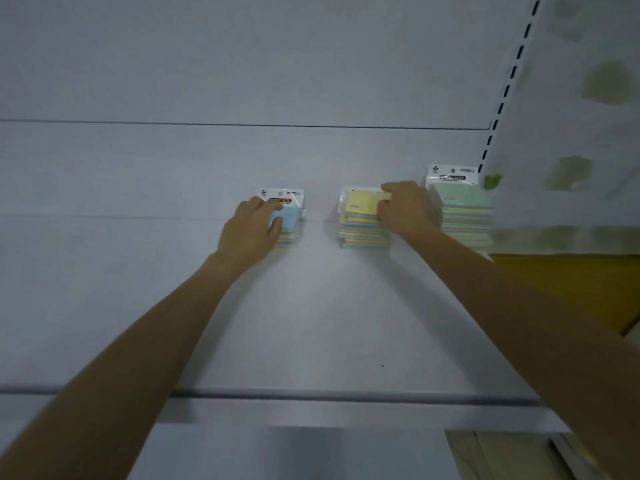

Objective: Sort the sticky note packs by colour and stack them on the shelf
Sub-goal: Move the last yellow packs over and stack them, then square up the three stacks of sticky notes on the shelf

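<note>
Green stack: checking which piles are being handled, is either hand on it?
No: the left hand rests on the blue stack and the right hand on the yellow stack, leaving the green stack untouched.

Dim, bluish and flat, with soft shadows below both forearms. Blurred toward 3 o'clock; wide-angle bending at the edges.

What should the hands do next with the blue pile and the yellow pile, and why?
Probably let go. The left hand rests on the blue-topped stack and the right hand on the yellow-topped stack; both stacks already sit on the shelf beside the green-topped stack.
</note>
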{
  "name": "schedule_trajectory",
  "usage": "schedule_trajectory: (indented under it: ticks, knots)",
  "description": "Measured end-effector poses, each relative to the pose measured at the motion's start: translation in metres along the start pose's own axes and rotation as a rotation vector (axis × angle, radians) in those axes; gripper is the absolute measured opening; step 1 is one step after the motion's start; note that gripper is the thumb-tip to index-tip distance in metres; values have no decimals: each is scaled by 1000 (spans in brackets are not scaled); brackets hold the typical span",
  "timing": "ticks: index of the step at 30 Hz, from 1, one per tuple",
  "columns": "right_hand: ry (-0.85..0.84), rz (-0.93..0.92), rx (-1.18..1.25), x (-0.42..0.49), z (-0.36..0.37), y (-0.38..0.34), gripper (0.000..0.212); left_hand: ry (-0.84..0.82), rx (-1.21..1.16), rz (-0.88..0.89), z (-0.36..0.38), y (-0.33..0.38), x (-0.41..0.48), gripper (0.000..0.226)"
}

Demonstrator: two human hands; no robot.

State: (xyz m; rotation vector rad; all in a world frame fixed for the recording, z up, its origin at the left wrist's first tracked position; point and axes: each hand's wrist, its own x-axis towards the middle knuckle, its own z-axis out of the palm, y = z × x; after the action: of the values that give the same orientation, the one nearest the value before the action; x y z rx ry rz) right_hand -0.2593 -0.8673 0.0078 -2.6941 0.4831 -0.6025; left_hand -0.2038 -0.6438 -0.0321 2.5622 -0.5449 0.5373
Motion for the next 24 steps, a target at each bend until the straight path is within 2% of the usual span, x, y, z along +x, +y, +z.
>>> schedule_trajectory:
  ticks: [5,9,11,13,15,24]
  knots:
    - [120,-271,194,-5,18,-19,45,3,13,-11,-3,-13,-10,35]
    - [7,-417,315,-23,37,-55,43,-41,-93,-45,-6,-36,-6,41]
    - [-137,-386,319,-29,51,-72,48,-137,-174,-107,-7,-47,-3,51]
    - [-306,-281,283,-33,65,-85,56,-239,-224,-158,-8,-55,0,65]
    - [-391,-167,256,-35,77,-95,60,-288,-270,-167,-8,-60,2,71]
    - [-140,-3,411,-42,106,-98,40,-206,-460,-69,1,-74,8,50]
